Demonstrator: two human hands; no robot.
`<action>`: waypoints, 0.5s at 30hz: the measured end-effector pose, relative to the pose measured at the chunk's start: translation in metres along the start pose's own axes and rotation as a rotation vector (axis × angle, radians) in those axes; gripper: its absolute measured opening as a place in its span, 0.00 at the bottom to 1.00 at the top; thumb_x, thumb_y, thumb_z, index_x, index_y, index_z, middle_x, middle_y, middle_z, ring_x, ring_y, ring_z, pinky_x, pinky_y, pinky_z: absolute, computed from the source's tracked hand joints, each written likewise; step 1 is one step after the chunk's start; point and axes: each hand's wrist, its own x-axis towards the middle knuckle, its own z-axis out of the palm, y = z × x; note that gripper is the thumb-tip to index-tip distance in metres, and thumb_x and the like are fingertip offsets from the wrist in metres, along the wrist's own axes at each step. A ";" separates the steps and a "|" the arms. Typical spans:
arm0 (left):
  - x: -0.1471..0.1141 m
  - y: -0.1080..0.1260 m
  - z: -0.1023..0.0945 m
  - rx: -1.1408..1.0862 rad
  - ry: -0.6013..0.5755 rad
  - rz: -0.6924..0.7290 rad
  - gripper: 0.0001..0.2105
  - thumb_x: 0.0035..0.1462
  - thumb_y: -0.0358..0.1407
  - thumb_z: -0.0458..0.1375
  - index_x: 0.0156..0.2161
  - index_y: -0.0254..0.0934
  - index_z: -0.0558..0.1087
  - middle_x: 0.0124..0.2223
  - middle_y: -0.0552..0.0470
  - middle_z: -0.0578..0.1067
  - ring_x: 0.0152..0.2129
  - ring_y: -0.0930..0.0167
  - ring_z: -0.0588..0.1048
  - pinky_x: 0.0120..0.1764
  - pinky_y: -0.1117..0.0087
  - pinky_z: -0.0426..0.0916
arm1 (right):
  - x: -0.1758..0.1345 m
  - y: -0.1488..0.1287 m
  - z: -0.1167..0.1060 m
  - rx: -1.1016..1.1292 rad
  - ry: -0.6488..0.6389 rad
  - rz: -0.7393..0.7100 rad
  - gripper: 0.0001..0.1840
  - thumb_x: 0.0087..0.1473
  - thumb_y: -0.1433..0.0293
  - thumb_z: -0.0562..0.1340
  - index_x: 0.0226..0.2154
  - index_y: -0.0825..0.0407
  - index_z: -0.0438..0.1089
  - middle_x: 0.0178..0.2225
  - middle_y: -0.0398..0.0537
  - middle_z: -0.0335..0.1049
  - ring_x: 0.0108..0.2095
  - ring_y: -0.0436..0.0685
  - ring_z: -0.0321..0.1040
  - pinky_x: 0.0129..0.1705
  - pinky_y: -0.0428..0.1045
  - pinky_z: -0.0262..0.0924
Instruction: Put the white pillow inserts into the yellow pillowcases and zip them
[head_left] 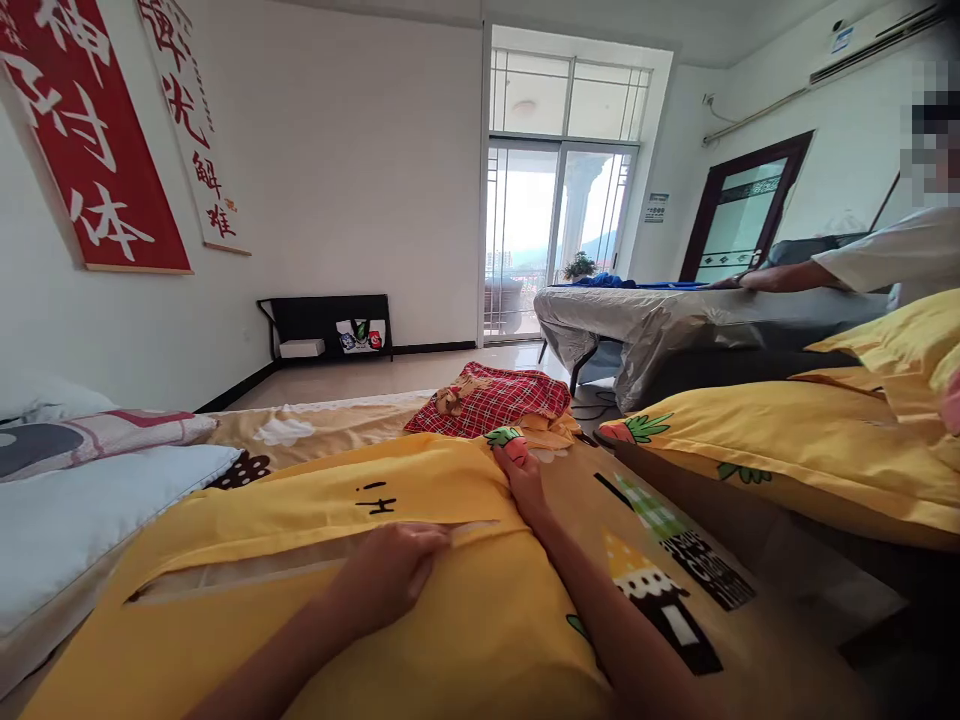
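A yellow pillowcase printed with "Hi" lies in front of me on the bed, plumped out by something inside. A long slit runs across it, showing pale fabric within. My left hand is closed at the slit's right part, its fingers pinching the yellow edge. Farther away, my right hand grips the pillowcase's far right corner, where a red and green print shows near the thumb. The fingertips under that corner are hidden.
A white pillow lies at left on the patterned bedsheet. Beyond the pillowcase is a red plaid cloth. More yellow bedding is piled at right. Another person's arm rests on a covered table.
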 end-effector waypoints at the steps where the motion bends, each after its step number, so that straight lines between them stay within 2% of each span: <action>1: -0.003 0.004 -0.010 -0.022 0.049 -0.012 0.14 0.60 0.27 0.46 0.40 0.40 0.74 0.36 0.52 0.78 0.32 0.72 0.76 0.35 0.73 0.69 | 0.001 -0.004 0.001 0.022 0.014 -0.005 0.22 0.44 0.49 0.61 0.23 0.51 0.63 0.21 0.44 0.64 0.24 0.51 0.56 0.26 0.48 0.56; 4: 0.003 0.012 -0.029 0.095 0.191 -0.008 0.12 0.60 0.31 0.48 0.43 0.37 0.72 0.39 0.48 0.77 0.37 0.68 0.74 0.41 0.67 0.69 | 0.012 -0.023 -0.004 0.062 0.021 -0.040 0.21 0.44 0.50 0.63 0.23 0.51 0.64 0.22 0.43 0.64 0.24 0.51 0.56 0.26 0.48 0.55; 7: 0.014 0.012 -0.024 0.327 0.121 0.065 0.15 0.58 0.41 0.54 0.46 0.35 0.69 0.45 0.43 0.73 0.42 0.61 0.70 0.45 0.58 0.67 | 0.031 -0.052 -0.017 0.070 -0.010 -0.088 0.21 0.41 0.51 0.65 0.23 0.52 0.66 0.23 0.43 0.65 0.25 0.51 0.58 0.27 0.48 0.55; 9: 0.016 0.010 -0.013 0.418 0.080 0.098 0.16 0.58 0.44 0.55 0.45 0.35 0.68 0.45 0.43 0.72 0.42 0.60 0.69 0.44 0.57 0.66 | 0.046 -0.071 -0.027 0.062 -0.041 -0.114 0.21 0.38 0.52 0.67 0.20 0.52 0.65 0.22 0.42 0.63 0.24 0.50 0.57 0.27 0.47 0.54; 12: 0.012 0.007 -0.004 0.558 0.158 0.140 0.08 0.62 0.33 0.49 0.43 0.35 0.67 0.42 0.44 0.71 0.39 0.63 0.68 0.41 0.60 0.66 | 0.065 -0.095 -0.035 0.041 -0.076 -0.141 0.22 0.35 0.53 0.69 0.16 0.52 0.64 0.18 0.40 0.60 0.22 0.48 0.54 0.24 0.46 0.51; 15: 0.005 0.007 -0.013 0.640 0.234 0.207 0.12 0.60 0.24 0.43 0.41 0.34 0.67 0.36 0.46 0.71 0.32 0.66 0.68 0.36 0.65 0.66 | 0.078 -0.108 -0.035 0.026 -0.082 -0.140 0.22 0.33 0.53 0.70 0.17 0.52 0.65 0.17 0.39 0.59 0.21 0.48 0.53 0.23 0.46 0.49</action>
